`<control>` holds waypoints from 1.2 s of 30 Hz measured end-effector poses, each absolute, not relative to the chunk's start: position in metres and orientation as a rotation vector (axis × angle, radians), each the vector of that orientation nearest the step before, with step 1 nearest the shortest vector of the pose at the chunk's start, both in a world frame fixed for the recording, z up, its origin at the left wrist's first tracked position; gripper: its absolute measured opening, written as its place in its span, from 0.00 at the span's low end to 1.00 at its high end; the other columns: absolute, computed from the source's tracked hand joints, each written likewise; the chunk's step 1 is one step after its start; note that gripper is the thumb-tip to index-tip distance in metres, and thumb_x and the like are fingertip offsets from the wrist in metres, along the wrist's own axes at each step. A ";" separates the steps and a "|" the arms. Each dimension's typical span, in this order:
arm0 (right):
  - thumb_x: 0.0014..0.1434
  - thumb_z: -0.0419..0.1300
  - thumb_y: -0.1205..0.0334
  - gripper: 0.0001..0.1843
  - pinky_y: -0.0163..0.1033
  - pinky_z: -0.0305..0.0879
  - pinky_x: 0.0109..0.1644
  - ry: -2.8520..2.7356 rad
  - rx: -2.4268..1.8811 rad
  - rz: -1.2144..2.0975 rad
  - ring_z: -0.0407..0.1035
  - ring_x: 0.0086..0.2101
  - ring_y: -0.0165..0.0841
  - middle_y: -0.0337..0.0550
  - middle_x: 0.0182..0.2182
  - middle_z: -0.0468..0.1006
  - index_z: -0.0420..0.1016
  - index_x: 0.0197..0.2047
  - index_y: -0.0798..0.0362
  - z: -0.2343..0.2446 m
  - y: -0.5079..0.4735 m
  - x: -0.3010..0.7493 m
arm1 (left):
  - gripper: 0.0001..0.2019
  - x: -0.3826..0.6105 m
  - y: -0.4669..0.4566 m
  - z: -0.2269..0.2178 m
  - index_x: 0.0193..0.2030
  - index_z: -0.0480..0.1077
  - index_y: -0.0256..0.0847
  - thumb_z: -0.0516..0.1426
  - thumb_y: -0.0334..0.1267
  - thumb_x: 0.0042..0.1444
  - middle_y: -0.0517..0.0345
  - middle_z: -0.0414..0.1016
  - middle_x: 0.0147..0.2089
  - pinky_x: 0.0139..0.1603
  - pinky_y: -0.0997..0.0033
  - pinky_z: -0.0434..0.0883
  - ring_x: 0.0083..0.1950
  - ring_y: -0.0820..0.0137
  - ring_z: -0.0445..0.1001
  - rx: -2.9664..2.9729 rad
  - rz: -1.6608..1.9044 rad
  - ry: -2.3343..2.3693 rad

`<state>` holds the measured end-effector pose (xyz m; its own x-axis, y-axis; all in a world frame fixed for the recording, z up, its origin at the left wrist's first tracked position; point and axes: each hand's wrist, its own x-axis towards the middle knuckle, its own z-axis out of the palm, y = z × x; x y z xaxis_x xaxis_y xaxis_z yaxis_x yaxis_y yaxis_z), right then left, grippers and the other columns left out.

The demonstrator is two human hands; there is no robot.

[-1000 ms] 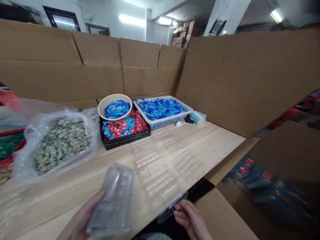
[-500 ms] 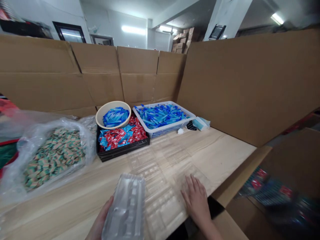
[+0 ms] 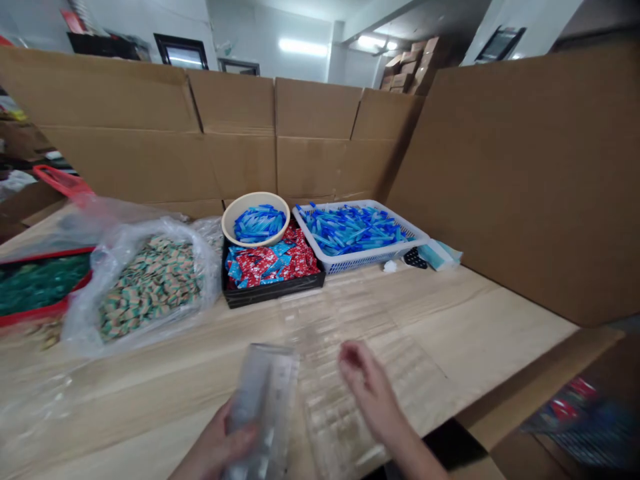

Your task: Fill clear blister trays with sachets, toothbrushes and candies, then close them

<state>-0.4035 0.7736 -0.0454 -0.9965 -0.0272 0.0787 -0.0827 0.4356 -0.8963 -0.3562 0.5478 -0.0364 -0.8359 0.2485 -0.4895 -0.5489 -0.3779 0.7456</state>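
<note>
While the left hand (image 3: 216,441) is clamped around a clear plastic blister tray (image 3: 263,407), this tray stands tilted near the front edge of the worktop (image 3: 480,313), and its lower part is blurred. The right hand (image 3: 367,390) is apart from the left one and open, with the fingers a little curled. It is above a pile of clear blister trays (image 3: 345,373) that lie flat on the worktop, but I cannot tell if it touches them. Farther ahead, a cream plastic bowl (image 3: 225,220) with blue packets (image 3: 259,224) sits partly over a black tray (image 3: 273,299) of red and blue sachets (image 3: 273,261). Just beside them is a white plastic basket (image 3: 360,263) full of blue pieces (image 3: 350,230). To the left, a plastic bag (image 3: 85,327) holds green and beige sachets (image 3: 150,287), next to a red tray (image 3: 45,253). Cardboard sheets (image 3: 520,173) stand along the back and right side of the worktop.
</note>
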 end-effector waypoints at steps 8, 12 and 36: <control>0.45 0.59 0.49 0.18 0.30 0.59 0.26 -2.090 0.357 2.996 0.60 0.20 0.22 0.33 0.20 0.63 0.58 0.26 0.53 -0.019 0.646 -0.363 | 0.27 -0.324 0.507 -0.032 0.40 0.70 0.35 0.61 0.52 0.35 0.51 0.70 0.34 0.36 0.70 0.64 0.34 0.64 0.66 0.012 2.086 1.946; 0.48 0.57 0.53 0.14 0.26 0.54 0.19 -2.435 0.325 2.634 0.57 0.16 0.20 0.31 0.16 0.61 0.61 0.23 0.54 -0.015 0.625 -0.355 | 0.26 -0.309 0.492 -0.033 0.39 0.72 0.38 0.66 0.44 0.28 0.46 0.65 0.50 0.52 0.63 0.59 0.51 0.52 0.61 -0.312 2.199 2.173; 0.43 0.63 0.51 0.20 0.25 0.52 0.13 -1.975 0.145 3.134 0.57 0.11 0.20 0.27 0.15 0.63 0.55 0.26 0.52 -0.043 0.597 -0.334 | 0.32 -0.292 0.472 -0.042 0.44 0.65 0.34 0.63 0.52 0.33 0.54 0.71 0.28 0.32 0.72 0.64 0.29 0.67 0.68 -0.135 2.343 1.727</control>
<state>-0.3341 0.5968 -0.0429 -0.8413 -0.4917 -0.2245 0.4148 -0.3210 -0.8514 -0.2924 0.4720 -0.0424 -0.9699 0.1273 -0.2075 -0.2359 -0.2803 0.9305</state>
